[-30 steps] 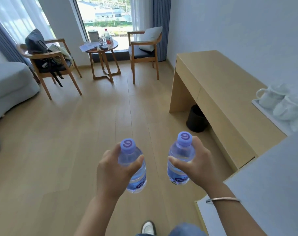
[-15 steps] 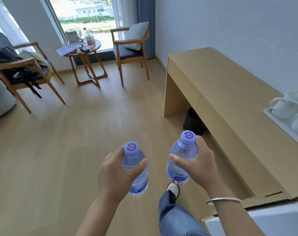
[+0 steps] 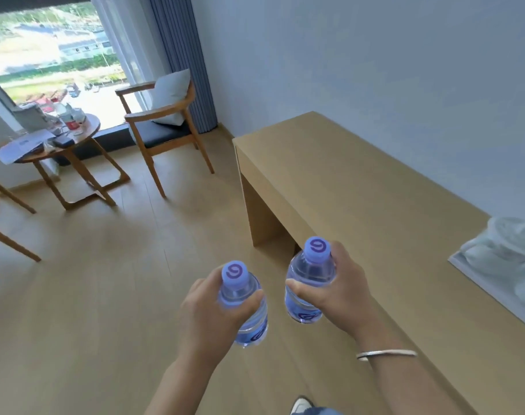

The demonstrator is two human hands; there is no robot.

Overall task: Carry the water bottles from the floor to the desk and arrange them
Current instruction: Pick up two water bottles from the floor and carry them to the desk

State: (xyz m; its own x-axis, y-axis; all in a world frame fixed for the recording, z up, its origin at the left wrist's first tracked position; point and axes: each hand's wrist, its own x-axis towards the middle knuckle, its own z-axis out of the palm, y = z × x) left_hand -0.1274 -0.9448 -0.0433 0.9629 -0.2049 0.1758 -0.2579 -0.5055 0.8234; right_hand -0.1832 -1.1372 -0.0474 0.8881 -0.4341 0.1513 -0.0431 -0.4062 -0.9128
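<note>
clear ribbed plastic bottles, left bottle (image 3: 249, 310) gripped in left hand (image 3: 207, 313), right bottle (image 3: 309, 283) in right hand (image 3: 342, 292), beside smooth wooden desk (image 3: 360, 187).

Daylight comes through a large window (image 3: 45, 55) onto a pale wood floor (image 3: 90, 295). A wooden armchair (image 3: 162, 121) with a grey cushion (image 3: 172, 97) stands beside a cluttered round side table (image 3: 54, 139). Blue curtains (image 3: 183, 55) hang against the white wall (image 3: 375, 70).
</note>
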